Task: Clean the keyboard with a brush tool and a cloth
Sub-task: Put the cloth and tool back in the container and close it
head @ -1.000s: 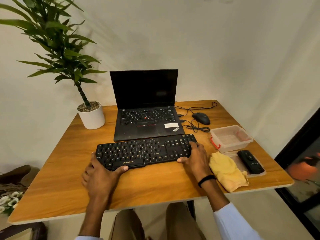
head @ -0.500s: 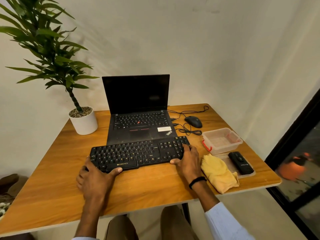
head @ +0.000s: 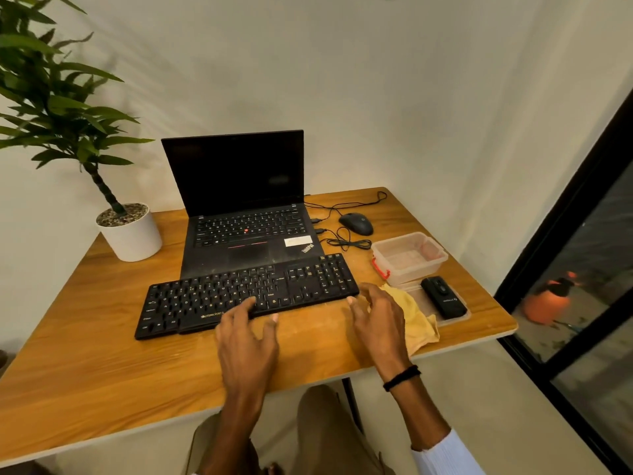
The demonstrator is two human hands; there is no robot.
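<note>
Where the wooden table point(head: 85, 365) meets the wall, we find an open black laptop point(head: 239, 214) with a dark screen, and directly in front of it the black keyboard point(head: 212, 296), lying flat and angled slightly, its far edge touching the laptop's front edge. Our left hand point(head: 248, 341) is over the near edge of the keyboard at about its middle, fingers spread and loose, gripping nothing; the fingertips overlap the bottom key row, though we cannot tell whether they press on it. Our right hand point(head: 378, 320) sits just beside the keyboard's right end, also open with fingers splayed, holding nothing, and it partly covers the yellow cloth point(head: 419, 323) that lies crumpled near the table's front right edge. A black band point(head: 401, 378) circles the right wrist.

Just right of the cloth, a small black device point(head: 443, 298) rests on a clear flat lid point(head: 419, 296). Behind it stands a clear plastic container point(head: 409, 257) with a red clasp. A black mouse point(head: 356, 223) lies behind the container, its cable looped beside the laptop. A potted plant point(head: 128, 231) in a white pot occupies the far left corner.
</note>
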